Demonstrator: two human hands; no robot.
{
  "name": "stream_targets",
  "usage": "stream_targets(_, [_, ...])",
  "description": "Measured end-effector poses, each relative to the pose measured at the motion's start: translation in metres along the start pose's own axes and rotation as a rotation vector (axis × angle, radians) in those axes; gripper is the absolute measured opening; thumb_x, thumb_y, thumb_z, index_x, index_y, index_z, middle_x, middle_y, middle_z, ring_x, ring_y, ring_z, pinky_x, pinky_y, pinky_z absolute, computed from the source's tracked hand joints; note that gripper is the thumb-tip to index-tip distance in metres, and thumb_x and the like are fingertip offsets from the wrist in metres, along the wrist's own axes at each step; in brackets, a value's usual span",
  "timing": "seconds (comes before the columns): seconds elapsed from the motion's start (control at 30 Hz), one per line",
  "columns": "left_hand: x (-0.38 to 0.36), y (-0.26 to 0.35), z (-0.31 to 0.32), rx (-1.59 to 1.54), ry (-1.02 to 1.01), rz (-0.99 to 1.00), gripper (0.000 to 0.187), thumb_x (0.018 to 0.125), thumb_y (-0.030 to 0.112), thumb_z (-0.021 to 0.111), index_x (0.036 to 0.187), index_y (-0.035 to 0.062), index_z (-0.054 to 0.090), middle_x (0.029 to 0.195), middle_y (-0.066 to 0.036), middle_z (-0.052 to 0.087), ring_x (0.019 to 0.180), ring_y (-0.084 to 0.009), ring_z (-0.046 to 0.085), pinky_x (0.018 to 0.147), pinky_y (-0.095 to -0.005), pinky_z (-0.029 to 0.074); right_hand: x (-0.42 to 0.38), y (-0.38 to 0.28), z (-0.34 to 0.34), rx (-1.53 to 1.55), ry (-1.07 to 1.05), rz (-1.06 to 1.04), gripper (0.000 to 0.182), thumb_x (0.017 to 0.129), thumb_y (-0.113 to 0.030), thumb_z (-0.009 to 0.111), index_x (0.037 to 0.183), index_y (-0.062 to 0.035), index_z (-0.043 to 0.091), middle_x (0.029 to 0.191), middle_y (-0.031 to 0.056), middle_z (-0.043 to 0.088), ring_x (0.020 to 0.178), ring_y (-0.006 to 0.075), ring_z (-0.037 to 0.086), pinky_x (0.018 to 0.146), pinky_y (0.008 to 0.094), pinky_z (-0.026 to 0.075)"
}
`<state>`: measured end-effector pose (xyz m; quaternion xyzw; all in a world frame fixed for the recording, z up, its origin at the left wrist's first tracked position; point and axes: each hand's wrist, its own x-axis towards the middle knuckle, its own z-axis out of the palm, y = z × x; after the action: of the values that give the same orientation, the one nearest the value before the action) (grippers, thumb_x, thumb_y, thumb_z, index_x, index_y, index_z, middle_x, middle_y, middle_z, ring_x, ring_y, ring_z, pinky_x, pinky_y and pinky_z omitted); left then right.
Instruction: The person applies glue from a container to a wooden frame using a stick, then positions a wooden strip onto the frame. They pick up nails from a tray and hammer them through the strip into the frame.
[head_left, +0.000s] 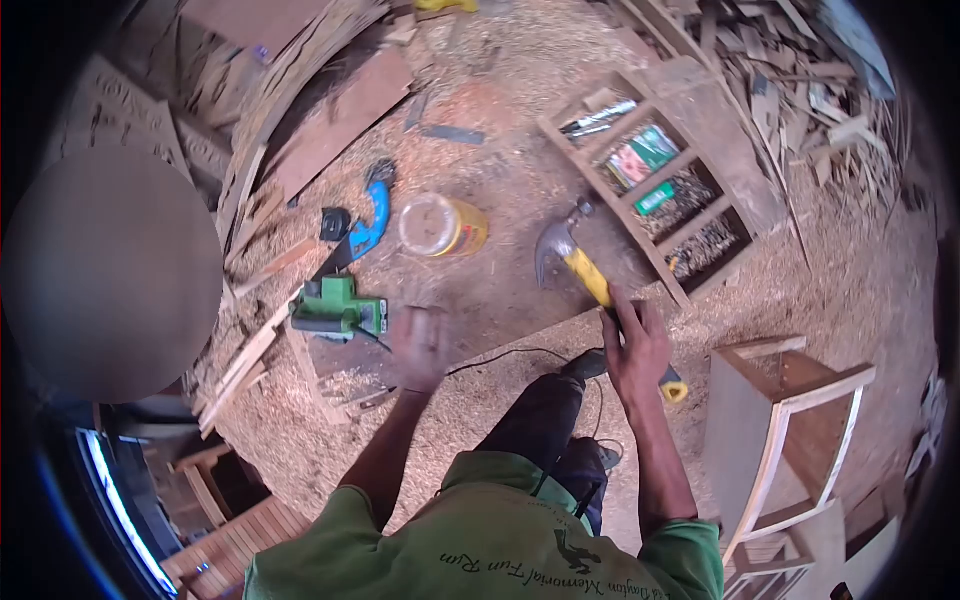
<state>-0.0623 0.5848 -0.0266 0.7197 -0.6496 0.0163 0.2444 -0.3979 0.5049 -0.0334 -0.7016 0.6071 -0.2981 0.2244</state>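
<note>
A claw hammer with a yellow and black handle lies across my right hand, whose fingers wrap round the handle; its metal head points up and left over the workbench. My left hand is smeared by motion above the bench's near edge, just right of a green power planer. What its fingers do cannot be made out. Between the hands and farther back stands a yellow tub with a whitish lid. A blue-handled saw lies to its left, beside a black round object.
A wooden compartment tray with small boxes and loose fasteners sits at the bench's right. A wooden frame stands at right. Scrap wood is piled at back right. A cable runs below the bench edge. Shavings cover the floor.
</note>
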Motion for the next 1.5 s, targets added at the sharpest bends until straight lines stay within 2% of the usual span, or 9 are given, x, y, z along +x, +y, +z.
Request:
stream_targets(0.2, [0.083, -0.099, -0.008, 0.214, 0.155, -0.124, 0.045, 0.099, 0.025, 0.074, 0.134, -0.0008, 0.065, 0.124, -0.026, 0.064, 0.114, -0.0472, 0.062, 0.097, -0.0536, 0.051, 0.05, -0.021, 0.065, -0.131, -0.071, -0.103, 0.048, 0.096, -0.015, 0.074, 0.144, -0.0195, 0.07, 0.124, 0.0128, 0.066, 0.113, 0.0341, 0.064, 0.098, 0.049, 0.052])
stream_targets(0.4, [0.147, -0.175, 0.031, 0.474, -0.123, -0.167, 0.05, 0.088, 0.041, 0.082, 0.122, 0.0049, 0.075, 0.136, -0.018, 0.062, 0.134, -0.0414, 0.052, 0.113, -0.0574, 0.04, 0.03, -0.007, 0.067, -0.249, -0.273, -0.129, 0.076, 0.094, -0.024, 0.077, 0.164, -0.0259, 0.048, 0.163, 0.0172, 0.047, 0.151, 0.0402, 0.041, 0.125, 0.0541, 0.034])
stream_targets(0.8, [0.169, -0.225, -0.039, 0.301, 0.286, -0.28, 0.048, 0.1, 0.037, 0.074, 0.125, -0.004, 0.067, 0.116, -0.029, 0.068, 0.108, -0.0439, 0.065, 0.093, -0.0559, 0.049, -0.045, 0.042, -0.025, 0.02, -0.032, 0.074, 0.048, 0.097, -0.015, 0.074, 0.145, -0.0121, 0.067, 0.148, 0.0203, 0.06, 0.14, 0.0429, 0.054, 0.115, 0.0514, 0.048])
stream_targets(0.87, [0.18, -0.288, -0.058, 0.621, 0.263, -0.042, 0.062, 0.108, 0.041, 0.065, 0.152, -0.0012, 0.055, 0.148, -0.027, 0.06, 0.135, -0.044, 0.059, 0.115, -0.0542, 0.047, -0.074, 0.061, -0.044, 0.03, 0.033, 0.156, 0.046, 0.098, -0.015, 0.073, 0.144, -0.0108, 0.067, 0.145, 0.0201, 0.062, 0.136, 0.0428, 0.058, 0.113, 0.0515, 0.05])
stream_targets(0.97, [0.242, -0.281, -0.097, 0.423, 0.135, 0.317, 0.05, 0.103, 0.037, 0.075, 0.132, -0.0033, 0.067, 0.126, -0.026, 0.072, 0.109, -0.0403, 0.072, 0.093, -0.0481, 0.06, -0.12, 0.085, -0.064, 0.01, 0.122, 0.286, 0.042, 0.1, -0.017, 0.07, 0.141, -0.008, 0.068, 0.138, 0.0205, 0.067, 0.125, 0.0409, 0.065, 0.105, 0.0483, 0.055])
stream_targets(1.17, [0.162, 0.116, -0.098, 0.124, 0.26, 0.692, 0.059, 0.105, 0.058, 0.064, 0.098, -0.0004, 0.063, 0.088, -0.022, 0.06, 0.082, -0.0457, 0.061, 0.075, -0.057, 0.051, -0.163, 0.065, -0.115, 0.381, 0.174, 0.486, 0.036, 0.104, -0.023, 0.066, 0.134, -0.003, 0.071, 0.122, 0.0241, 0.072, 0.113, 0.043, 0.07, 0.098, 0.0513, 0.056])
stream_targets(1.3, [0.075, 0.266, -0.073, -0.079, 0.147, 0.964, 0.036, 0.108, 0.029, 0.069, 0.098, -0.0035, 0.056, 0.09, -0.02, 0.056, 0.082, -0.0417, 0.058, 0.078, -0.0529, 0.049, -0.193, 0.043, -0.119, 0.656, 0.319, 0.353, 0.048, 0.11, -0.035, 0.061, 0.145, -0.0034, 0.064, 0.122, 0.0224, 0.074, 0.112, 0.0376, 0.073, 0.098, 0.0457, 0.058])
stream_targets(1.37, [0.037, 0.296, -0.042, -0.165, 0.167, 1.206, 0.037, 0.107, 0.028, 0.068, 0.127, -0.0038, 0.065, 0.134, -0.025, 0.064, 0.127, -0.0439, 0.06, 0.108, -0.0588, 0.048, -0.218, 0.043, -0.136, 0.948, 0.344, 0.399, 0.056, 0.113, -0.043, 0.055, 0.153, -0.0037, 0.058, 0.126, 0.0234, 0.073, 0.115, 0.034, 0.073, 0.099, 0.0427, 0.059])
stream_targets(1.5, [-0.131, 0.414, -0.003, -0.584, -0.201, 1.322, 0.038, 0.101, 0.021, 0.072, 0.138, 0.0174, 0.068, 0.142, -0.014, 0.055, 0.129, -0.0383, 0.053, 0.111, -0.0607, 0.042, -0.304, 0.059, -0.17, 1.66, 0.417, 0.52, 0.076, 0.113, -0.063, 0.038, 0.168, -0.0116, 0.036, 0.143, 0.0314, 0.064, 0.126, 0.0338, 0.07, 0.106, 0.0396, 0.058])
